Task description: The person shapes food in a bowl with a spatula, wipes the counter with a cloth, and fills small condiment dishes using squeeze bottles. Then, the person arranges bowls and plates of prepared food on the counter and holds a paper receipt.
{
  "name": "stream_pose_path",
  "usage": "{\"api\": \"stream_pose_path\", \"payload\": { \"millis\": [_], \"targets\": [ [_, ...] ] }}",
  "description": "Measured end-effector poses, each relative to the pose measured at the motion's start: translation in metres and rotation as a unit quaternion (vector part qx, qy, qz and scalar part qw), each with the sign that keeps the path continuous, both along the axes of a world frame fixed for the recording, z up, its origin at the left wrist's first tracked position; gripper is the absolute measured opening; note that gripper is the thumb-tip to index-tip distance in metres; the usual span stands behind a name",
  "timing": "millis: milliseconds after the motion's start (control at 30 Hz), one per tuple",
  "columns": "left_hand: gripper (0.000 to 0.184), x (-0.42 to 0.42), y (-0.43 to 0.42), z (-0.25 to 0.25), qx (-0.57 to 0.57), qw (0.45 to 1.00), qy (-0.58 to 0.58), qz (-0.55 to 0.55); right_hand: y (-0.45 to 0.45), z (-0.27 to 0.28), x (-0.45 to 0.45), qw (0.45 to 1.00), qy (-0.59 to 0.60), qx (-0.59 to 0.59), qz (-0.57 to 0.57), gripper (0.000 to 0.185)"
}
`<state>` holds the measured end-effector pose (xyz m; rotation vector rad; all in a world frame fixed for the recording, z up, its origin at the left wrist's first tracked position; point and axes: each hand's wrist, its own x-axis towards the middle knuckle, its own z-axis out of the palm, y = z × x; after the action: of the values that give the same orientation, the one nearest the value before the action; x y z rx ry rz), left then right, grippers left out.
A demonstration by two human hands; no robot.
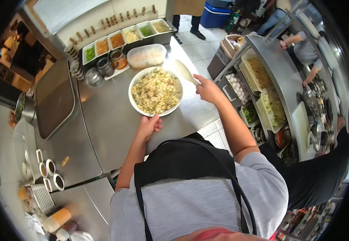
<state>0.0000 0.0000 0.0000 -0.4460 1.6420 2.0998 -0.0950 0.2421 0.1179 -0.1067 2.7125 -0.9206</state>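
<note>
A white bowl (132, 103) heaped with fried rice (157, 90) stands on the steel counter in front of me. My left hand (149, 125) grips the near rim of this bowl, thumb at the edge and fingers curled below. To the bowl's right, my right hand (207, 88) is closed around the handle of a pale rice paddle (184, 71). The paddle's broad end points up and left, close beside the bowl and apart from the rice. A lidded plastic container (146, 56) sits just behind the bowl.
Trays of toppings (117, 40) line the counter's back, with glass jars (105, 67) before them. A large dark tray (56, 98) lies left, near small sauce cups (50, 167). At right, a steel shelf holds noodles (257, 72) and eggs (238, 89). Other people stand behind and right.
</note>
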Motion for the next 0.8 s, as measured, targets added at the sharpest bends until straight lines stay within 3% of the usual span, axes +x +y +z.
{"api": "stream_pose_path", "payload": {
  "millis": [67, 100, 567, 667, 800],
  "targets": [
    [0.035, 0.006, 0.013, 0.008, 0.001, 1.0, -0.002, 0.0, 0.008, 0.007, 0.004, 0.999, 0.034, 0.019, 0.009, 0.046],
    [0.035, -0.011, -0.026, 0.011, -0.029, 0.999, 0.015, 0.006, -0.025, -0.001, -0.009, 0.999, 0.052, -0.001, 0.013, 0.046],
    [0.043, 0.0, -0.006, 0.009, -0.011, 1.0, 0.004, 0.023, -0.059, 0.007, -0.023, 0.961, 0.061, 0.238, 0.127, 0.048],
    [0.044, 0.001, -0.007, 0.009, -0.006, 1.0, 0.011, 0.025, -0.07, 0.006, -0.014, 0.918, 0.135, 0.299, 0.224, 0.047],
    [0.047, 0.0, -0.007, 0.007, -0.006, 1.0, 0.01, 0.023, -0.076, 0.0, 0.01, 0.89, 0.182, 0.342, 0.239, 0.049]
  ]
}}
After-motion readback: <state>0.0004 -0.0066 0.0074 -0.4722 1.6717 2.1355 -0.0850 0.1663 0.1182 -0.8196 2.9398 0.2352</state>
